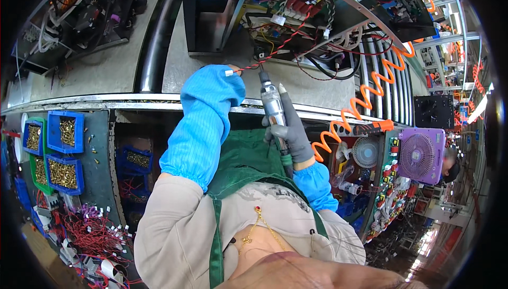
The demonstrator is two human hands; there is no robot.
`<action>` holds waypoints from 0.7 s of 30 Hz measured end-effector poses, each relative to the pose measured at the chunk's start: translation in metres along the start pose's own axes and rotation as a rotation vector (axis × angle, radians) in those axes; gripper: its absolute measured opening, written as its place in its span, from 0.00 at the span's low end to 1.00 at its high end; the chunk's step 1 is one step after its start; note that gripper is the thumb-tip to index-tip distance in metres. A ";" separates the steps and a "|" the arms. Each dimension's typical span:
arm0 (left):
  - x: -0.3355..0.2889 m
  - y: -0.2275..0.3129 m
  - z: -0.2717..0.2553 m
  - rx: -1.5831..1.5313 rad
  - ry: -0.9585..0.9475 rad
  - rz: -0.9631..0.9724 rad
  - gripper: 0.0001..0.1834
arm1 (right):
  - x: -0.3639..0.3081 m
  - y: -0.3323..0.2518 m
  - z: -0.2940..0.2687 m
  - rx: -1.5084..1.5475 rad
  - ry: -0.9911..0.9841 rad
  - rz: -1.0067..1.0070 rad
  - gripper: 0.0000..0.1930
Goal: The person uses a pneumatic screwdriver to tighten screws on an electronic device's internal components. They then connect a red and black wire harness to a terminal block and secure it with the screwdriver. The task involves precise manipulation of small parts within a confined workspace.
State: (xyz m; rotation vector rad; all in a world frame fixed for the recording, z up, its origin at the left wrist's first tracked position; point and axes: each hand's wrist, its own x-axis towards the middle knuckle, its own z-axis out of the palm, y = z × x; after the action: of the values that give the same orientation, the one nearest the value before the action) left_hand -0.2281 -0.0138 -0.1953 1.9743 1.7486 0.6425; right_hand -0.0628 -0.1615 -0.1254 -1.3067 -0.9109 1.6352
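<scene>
My right hand [292, 133], in a grey glove, wraps round a silver power screwdriver [273, 106], with one finger stretched along its body. The driver's tip reaches the lower edge of an open metal chassis [365, 11] filled with circuit boards and wiring. My left hand [237, 74] is beside that tip, mostly hidden by the bulky blue sleeve cover [203, 114]; its fingers do not show clearly. A twisted red and black wire [283, 46] runs from the boards down over this hand, ending in a white connector [228, 73].
Blue bins [64, 173] of brass screws stand at the left, above a heap of red wires [95, 233]. An orange coiled hose [365, 96] hangs at the right. Nearby are a purple fan [420, 154] and a person [451, 164]. Another opened unit [79, 19] sits upper left.
</scene>
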 end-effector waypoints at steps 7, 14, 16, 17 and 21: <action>-0.037 0.040 -0.082 0.123 -0.261 -0.168 0.16 | 0.023 0.002 0.007 -0.073 -0.009 -0.066 0.52; -0.036 0.026 -0.066 0.064 -0.290 -0.112 0.13 | 0.035 0.011 -0.003 -0.074 -0.031 -0.101 0.53; -0.030 0.005 -0.036 0.031 -0.285 -0.064 0.12 | 0.037 0.014 -0.006 0.112 -0.071 -0.052 0.53; -0.026 -0.008 -0.015 0.031 -0.229 -0.011 0.12 | 0.036 0.017 -0.008 0.207 -0.086 -0.029 0.53; 0.009 -0.115 0.140 0.067 0.217 0.259 0.13 | 0.050 0.031 -0.010 0.296 -0.155 -0.078 0.52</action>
State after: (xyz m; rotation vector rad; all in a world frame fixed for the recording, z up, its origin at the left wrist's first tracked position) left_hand -0.2353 0.0077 -0.3755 2.2738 1.6656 0.9260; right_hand -0.0635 -0.1274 -0.1743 -0.9430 -0.7637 1.7513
